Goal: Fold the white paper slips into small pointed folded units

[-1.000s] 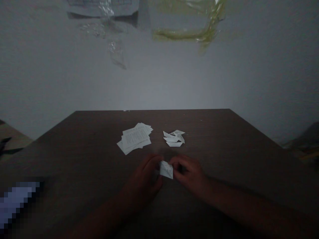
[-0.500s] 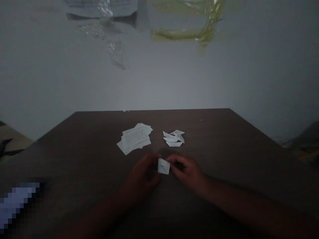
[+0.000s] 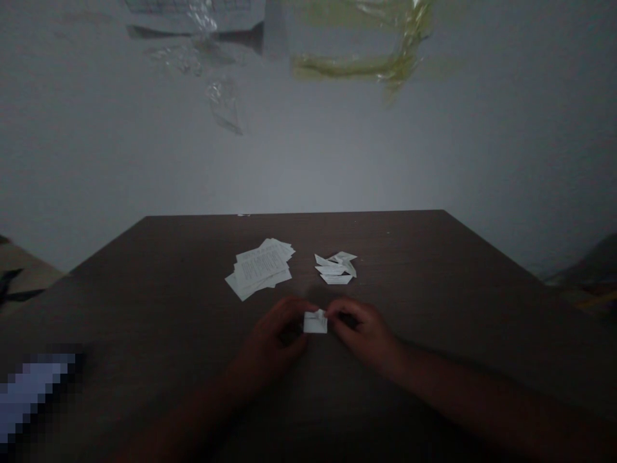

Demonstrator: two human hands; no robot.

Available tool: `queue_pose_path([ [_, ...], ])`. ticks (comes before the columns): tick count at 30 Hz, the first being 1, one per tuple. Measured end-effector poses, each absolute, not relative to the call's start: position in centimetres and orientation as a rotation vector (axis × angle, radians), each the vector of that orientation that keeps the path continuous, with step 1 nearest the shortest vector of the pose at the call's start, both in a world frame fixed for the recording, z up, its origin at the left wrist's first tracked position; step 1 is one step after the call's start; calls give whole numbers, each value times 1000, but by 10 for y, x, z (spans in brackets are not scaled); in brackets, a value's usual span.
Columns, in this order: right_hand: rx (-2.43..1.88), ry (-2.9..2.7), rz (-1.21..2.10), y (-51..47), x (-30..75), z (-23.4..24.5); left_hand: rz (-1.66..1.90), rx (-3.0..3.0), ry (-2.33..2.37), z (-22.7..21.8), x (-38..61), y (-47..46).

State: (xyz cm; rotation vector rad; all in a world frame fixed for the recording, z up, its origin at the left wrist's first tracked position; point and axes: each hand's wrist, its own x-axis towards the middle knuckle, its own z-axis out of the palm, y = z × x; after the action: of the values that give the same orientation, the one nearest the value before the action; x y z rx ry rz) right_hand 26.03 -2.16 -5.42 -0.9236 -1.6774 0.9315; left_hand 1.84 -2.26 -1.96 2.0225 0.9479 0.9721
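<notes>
Bare hands (image 3: 373, 334), bare forearms (image 3: 457, 386); dimly lit.

Printed sheets (image 3: 263, 267), folded papers (image 3: 331, 271) on brown table (image 3: 409, 257)

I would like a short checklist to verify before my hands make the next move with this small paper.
1. Right hand pinches the small paper near its upper right corner: ok.
2. Left hand is at its left side: ok; firm grip: cannot tell.
3. Small paper's creases are sharp: cannot tell, too small.
4. Folded pieces lie apart from the printed sheets: ok.
5. Printed sheets are stacked squarely: not ok, fanned unevenly.
</notes>
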Motion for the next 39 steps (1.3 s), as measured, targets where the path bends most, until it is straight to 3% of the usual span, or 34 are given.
queue_pose_path([
  [7,-941,-1647,956,-22,258,-55,898,1906,966,-15,22,-23],
  [17,-915,-1799,702,-25,258,-49,904,1928,1134,-8,26,-26],
  [24,-879,-1773,678,-23,257,-44,1023,2095,971,-9,26,-28],
  [33,-857,-1522,1137,-25,251,-45,1036,2130,1025,-9,22,-24],
  [39,-898,-1441,1222,-27,252,-45,1026,2115,1117,-8,22,-23],
])
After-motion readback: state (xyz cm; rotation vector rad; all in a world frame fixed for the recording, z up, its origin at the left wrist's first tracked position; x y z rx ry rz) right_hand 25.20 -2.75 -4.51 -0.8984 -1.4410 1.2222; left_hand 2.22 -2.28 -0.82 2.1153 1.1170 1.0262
